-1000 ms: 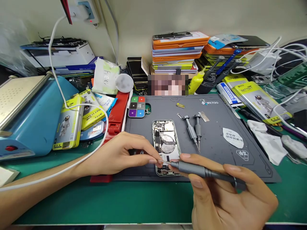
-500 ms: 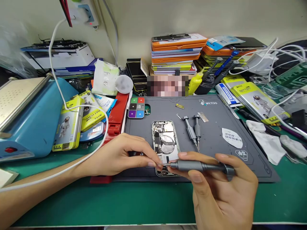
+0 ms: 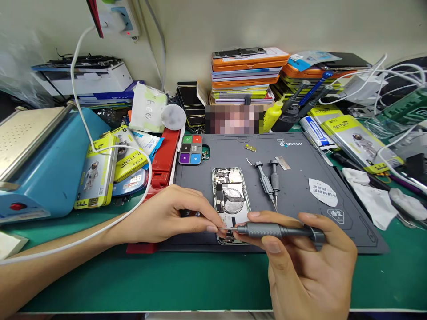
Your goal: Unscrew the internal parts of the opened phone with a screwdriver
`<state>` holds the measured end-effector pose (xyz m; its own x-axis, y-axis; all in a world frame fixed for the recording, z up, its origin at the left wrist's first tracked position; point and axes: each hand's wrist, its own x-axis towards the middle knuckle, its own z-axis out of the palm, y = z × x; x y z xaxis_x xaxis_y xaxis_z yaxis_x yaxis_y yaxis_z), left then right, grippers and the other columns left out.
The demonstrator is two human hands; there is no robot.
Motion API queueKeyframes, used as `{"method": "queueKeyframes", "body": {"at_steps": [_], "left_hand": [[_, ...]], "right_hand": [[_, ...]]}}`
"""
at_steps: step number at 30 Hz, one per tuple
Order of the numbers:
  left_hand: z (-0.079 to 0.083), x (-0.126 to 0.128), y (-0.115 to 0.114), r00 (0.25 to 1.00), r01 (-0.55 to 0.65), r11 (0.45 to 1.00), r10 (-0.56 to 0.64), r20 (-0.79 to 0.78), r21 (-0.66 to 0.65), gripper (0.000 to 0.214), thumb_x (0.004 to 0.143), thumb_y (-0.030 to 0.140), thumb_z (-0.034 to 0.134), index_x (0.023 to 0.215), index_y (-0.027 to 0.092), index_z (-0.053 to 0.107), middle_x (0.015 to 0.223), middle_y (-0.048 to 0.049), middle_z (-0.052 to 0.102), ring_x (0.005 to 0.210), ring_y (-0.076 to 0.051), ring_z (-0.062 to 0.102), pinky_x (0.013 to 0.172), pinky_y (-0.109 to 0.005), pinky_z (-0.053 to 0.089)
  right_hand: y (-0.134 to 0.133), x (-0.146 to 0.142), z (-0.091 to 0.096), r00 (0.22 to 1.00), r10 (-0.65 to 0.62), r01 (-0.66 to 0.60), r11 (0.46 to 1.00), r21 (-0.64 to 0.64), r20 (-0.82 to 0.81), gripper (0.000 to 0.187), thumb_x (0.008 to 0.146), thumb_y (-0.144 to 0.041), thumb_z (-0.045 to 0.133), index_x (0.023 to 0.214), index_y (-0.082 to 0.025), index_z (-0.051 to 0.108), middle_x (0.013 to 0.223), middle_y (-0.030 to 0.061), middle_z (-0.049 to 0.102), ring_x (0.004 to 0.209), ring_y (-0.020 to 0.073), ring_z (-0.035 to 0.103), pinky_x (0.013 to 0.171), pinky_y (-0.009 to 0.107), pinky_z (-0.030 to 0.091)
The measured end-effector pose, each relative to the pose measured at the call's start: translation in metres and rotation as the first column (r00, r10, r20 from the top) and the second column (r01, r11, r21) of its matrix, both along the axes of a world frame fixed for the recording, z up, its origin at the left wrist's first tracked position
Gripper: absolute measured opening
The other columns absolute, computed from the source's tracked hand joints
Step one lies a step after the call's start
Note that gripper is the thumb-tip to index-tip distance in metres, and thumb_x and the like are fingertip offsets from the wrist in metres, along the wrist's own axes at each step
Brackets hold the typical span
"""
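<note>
A grey precision screwdriver (image 3: 267,230) lies nearly level in my right hand (image 3: 310,266), whose fingers and thumb grip its handle. Its thin tip points left, to where the thumb and forefinger of my left hand (image 3: 183,213) pinch. Whether those fingertips hold only the tip or a tiny part on it, I cannot tell. Below and behind both hands lies an opened phone (image 3: 231,191) with its inner parts and a round coil showing; my hands cover some of its lower end. Two more screwdrivers (image 3: 266,181) rest on the dark grey mat (image 3: 200,186), right of the phone.
A coloured screw tray (image 3: 191,150) sits at the mat's upper left. A yellow bottle (image 3: 271,115) and tool holder stand behind. Battery boxes (image 3: 95,173) and a blue machine (image 3: 46,169) flank the left. A white cable (image 3: 148,178) crosses over my left forearm.
Almost nothing differs. The view has shifted very slightly, and both hands keep the same hold at the screwdriver and its tip.
</note>
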<state>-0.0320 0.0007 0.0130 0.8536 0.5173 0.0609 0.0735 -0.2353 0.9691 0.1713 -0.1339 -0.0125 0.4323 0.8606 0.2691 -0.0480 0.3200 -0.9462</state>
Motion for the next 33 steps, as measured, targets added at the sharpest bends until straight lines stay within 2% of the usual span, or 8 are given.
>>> {"method": "queueKeyframes", "body": {"at_steps": [10,20,25,33], "left_hand": [[0.0014,-0.0003,-0.0002,0.999,0.033,0.999,-0.033,0.029,-0.012,0.014,0.104,0.019,0.076,0.113,0.020,0.088,0.106,-0.0062,0.089,0.098,-0.019,0.081,0.091,-0.025,0.061],[0.0006,-0.0002,0.0004,0.998,0.042,0.999,-0.041,0.051,-0.012,0.015,0.103,0.016,0.078,0.113,0.019,0.088,0.107,-0.0056,0.089,0.100,-0.018,0.081,0.092,-0.023,0.060],[0.0010,-0.0005,0.0004,0.997,0.052,0.998,-0.051,0.055,-0.021,0.015,0.103,0.017,0.078,0.113,0.020,0.088,0.108,-0.0058,0.089,0.101,-0.019,0.081,0.091,-0.024,0.061],[0.0005,-0.0012,0.0006,0.998,0.046,0.999,-0.045,0.035,-0.021,0.015,0.104,0.021,0.078,0.114,0.021,0.089,0.109,-0.0064,0.089,0.101,-0.021,0.082,0.092,-0.026,0.062]], "right_hand": [[0.0022,0.0002,-0.0004,0.999,0.037,-0.037,0.999,-0.016,-0.039,0.037,0.109,-0.011,0.062,0.138,-0.033,0.054,0.111,0.0040,0.085,0.102,0.0200,0.085,0.079,0.035,0.076],[0.0023,0.0012,0.0016,0.999,-0.001,-0.001,0.998,-0.064,-0.032,0.035,0.108,-0.019,0.068,0.137,-0.033,0.055,0.106,0.0046,0.086,0.097,0.0224,0.086,0.077,0.037,0.076],[0.0047,-0.0006,0.0026,0.997,-0.006,0.001,0.998,-0.058,-0.082,0.033,0.107,-0.020,0.070,0.135,-0.032,0.057,0.104,0.0040,0.086,0.094,0.0206,0.086,0.071,0.031,0.076],[0.0070,0.0000,0.0034,0.993,0.017,-0.024,0.998,-0.064,-0.116,0.031,0.106,-0.019,0.071,0.133,-0.030,0.059,0.101,0.0039,0.087,0.092,0.0206,0.087,0.071,0.029,0.075]]}}
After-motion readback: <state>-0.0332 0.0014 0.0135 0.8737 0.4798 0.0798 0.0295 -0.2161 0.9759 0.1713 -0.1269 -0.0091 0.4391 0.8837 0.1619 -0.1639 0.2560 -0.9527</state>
